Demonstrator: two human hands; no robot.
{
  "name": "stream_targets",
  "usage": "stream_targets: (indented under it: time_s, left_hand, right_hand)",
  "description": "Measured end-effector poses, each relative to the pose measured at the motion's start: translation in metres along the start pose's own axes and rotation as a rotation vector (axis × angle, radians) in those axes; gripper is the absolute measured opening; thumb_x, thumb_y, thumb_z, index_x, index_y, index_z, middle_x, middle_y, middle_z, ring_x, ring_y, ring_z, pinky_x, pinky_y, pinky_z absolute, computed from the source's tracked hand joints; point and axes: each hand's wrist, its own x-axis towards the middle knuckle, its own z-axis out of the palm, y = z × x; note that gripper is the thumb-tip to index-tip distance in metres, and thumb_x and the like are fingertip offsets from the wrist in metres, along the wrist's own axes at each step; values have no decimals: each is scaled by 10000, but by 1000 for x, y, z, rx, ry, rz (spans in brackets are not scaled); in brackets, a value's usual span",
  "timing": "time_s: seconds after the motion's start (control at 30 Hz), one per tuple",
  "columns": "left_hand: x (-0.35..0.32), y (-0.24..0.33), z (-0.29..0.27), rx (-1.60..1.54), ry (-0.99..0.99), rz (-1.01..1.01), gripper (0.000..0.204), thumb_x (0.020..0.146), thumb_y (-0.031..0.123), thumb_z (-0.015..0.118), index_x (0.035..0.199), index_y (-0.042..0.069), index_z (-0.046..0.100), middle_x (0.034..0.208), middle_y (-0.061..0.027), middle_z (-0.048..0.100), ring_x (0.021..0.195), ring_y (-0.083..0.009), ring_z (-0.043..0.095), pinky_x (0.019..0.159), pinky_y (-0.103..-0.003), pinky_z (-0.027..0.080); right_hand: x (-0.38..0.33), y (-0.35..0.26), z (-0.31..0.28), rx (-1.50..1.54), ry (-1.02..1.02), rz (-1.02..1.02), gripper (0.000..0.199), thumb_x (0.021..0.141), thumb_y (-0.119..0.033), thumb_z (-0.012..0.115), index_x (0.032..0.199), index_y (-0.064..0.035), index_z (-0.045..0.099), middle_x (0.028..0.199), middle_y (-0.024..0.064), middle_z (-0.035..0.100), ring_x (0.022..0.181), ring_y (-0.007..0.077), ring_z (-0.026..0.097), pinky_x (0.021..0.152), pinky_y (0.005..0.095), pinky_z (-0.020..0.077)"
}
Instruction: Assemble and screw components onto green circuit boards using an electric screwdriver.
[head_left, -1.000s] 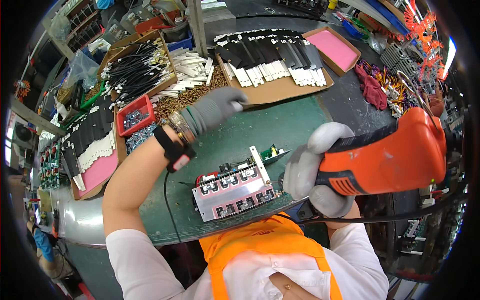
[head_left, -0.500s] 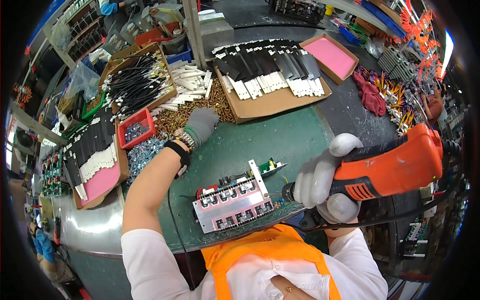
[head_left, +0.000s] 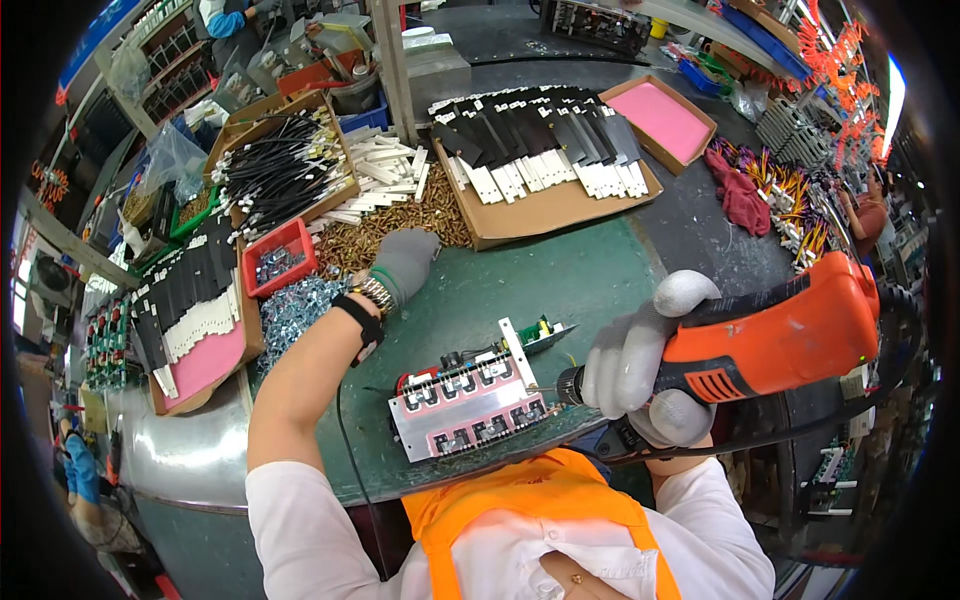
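Observation:
My right hand (head_left: 640,360), in a grey glove, is wrapped round an orange and black electric drill (head_left: 770,335). The drill's thin bit points left, at the right end of a circuit board assembly (head_left: 470,408) with a metal plate and rows of black components. A white strip (head_left: 517,355) stands across that end. At the near edge of the heap of brass-coloured screws (head_left: 385,222) is my gloved left hand (head_left: 406,262). Its fingers are curled together, and whatever they pinch is too small to make out.
A red bin (head_left: 277,258) and loose silver hardware (head_left: 295,312) lie left of my left hand. Beyond it are a box of black cables (head_left: 285,165) and a cardboard tray (head_left: 550,215) of black and white strips. The drill's black cable (head_left: 800,432) runs along the right.
My left hand has drawn slightly nearer to me, from the screw heap to its near edge. My right hand and the drill have barely moved.

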Motion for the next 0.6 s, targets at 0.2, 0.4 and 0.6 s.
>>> stream_targets:
  time_s: [0.2,0.4,0.6]
  left_hand:
    - [-31,25,-58,-524,435,210,131,812,91,650,938,54,640,883,-102,628,820,-288,609,781,-370,491]
    - [-94,70,-116,-1262,-200,212,163,854,124,688,971,19,648,824,-32,638,737,-115,586,686,-273,484]
    - [-119,90,-119,-1359,-292,25,239,842,180,705,1037,42,690,836,-22,638,700,-67,576,628,-232,469]
  right_hand:
    - [13,-6,-1,26,-3,-149,719,811,-132,758,1394,-45,345,648,31,566,429,157,497,412,291,394]
    - [30,-19,-6,45,-117,-431,653,859,-145,702,1386,1,345,577,-40,504,422,63,475,419,245,423]
    - [37,-13,-8,80,-278,-476,609,877,-116,688,1366,0,346,600,-20,535,415,61,489,412,219,433]
